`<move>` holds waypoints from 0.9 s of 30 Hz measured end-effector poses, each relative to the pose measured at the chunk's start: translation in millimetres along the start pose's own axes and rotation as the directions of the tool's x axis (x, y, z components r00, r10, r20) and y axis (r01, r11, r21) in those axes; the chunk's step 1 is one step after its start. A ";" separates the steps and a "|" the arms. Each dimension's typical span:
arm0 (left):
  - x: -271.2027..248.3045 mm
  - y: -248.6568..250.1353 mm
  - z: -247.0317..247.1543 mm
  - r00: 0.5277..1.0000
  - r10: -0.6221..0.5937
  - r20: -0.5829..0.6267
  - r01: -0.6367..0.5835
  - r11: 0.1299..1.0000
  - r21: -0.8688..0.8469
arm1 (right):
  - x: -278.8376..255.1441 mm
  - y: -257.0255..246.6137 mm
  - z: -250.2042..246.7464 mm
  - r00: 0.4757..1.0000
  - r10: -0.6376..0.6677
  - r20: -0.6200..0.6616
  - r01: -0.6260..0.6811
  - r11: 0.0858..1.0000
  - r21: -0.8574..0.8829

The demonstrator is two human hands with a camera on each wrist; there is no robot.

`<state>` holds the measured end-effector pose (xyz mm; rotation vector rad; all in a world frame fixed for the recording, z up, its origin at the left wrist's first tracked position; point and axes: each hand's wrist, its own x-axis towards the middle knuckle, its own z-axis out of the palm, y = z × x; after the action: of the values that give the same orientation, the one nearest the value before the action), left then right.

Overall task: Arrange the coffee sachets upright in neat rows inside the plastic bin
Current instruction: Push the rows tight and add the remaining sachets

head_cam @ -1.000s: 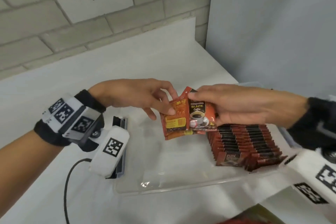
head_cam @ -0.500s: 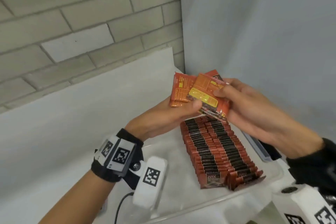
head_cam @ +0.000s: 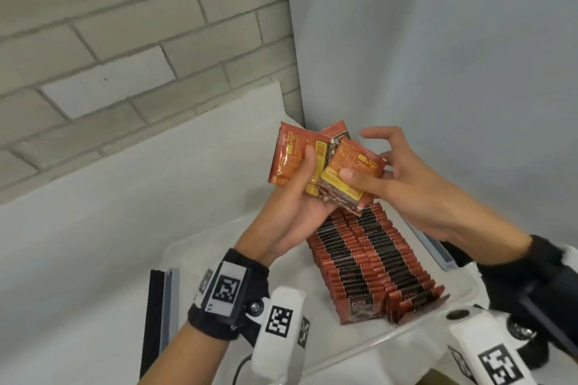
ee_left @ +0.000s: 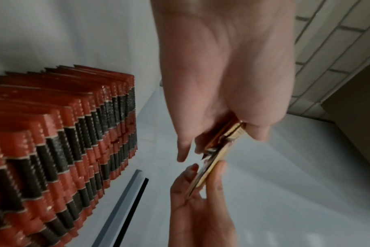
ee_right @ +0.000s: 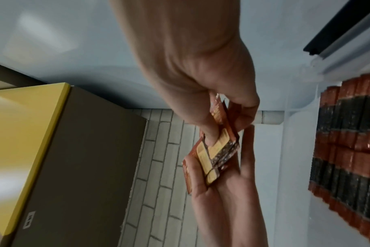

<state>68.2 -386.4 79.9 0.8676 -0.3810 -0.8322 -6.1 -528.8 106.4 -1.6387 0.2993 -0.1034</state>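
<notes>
We're getting well along — two neat rows of upright sachets (head_cam: pixel 372 262) are already filling the right side of the plastic bin (head_cam: pixel 200 247), lower center of frame. Above them, our left hand (head_cam: pixel 291 212) and right hand (head_cam: pixel 403 187) are both pinching a loose handful (head_cam: pixel 325 166), squaring it up — the bin's left side is still waiting.

Head camera sits above and behind my hands, looking forward and down toward the corner where the brick wall (head_cam: pixel 131 40) meets a plain panel. Left wrist camera looks along the left hand (ee_left: pixel 224 75), very close, rows of sachets (ee_left: pixel 59 142) to its left. Right wrist camera looks along the right hand (ee_right: pixel 190 55), equally close, a yellow box (ee_right: pixel 25 133) at left. All three views share both hands and the rows in the bin (head_cam: pixel 200 247).
</notes>
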 end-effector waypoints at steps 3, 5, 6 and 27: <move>1.7 2.8 -8.0 0.996 0.040 -0.079 -0.038 0.999 0.030 | 1.5 2.8 -11.2 0.999 0.021 -0.033 -0.020 1.000 0.013; 2.0 4.0 -10.6 0.994 0.057 -0.095 -0.046 0.993 0.113 | 2.1 2.7 -19.1 0.999 0.008 -0.046 -0.007 1.000 0.023; 1.7 4.0 -10.9 0.994 0.056 -0.092 -0.041 0.987 0.157 | 1.6 1.1 -22.6 0.999 -0.008 -0.043 0.009 0.999 0.031; -5.7 4.9 -10.4 0.995 -0.104 -0.001 0.086 0.817 0.571 | 16.3 -11.6 -28.0 0.899 0.186 0.398 -0.188 0.982 -0.035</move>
<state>73.3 -374.8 77.6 1.4462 -0.6373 -0.8346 4.2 -559.3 118.8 -1.5756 0.1394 0.3753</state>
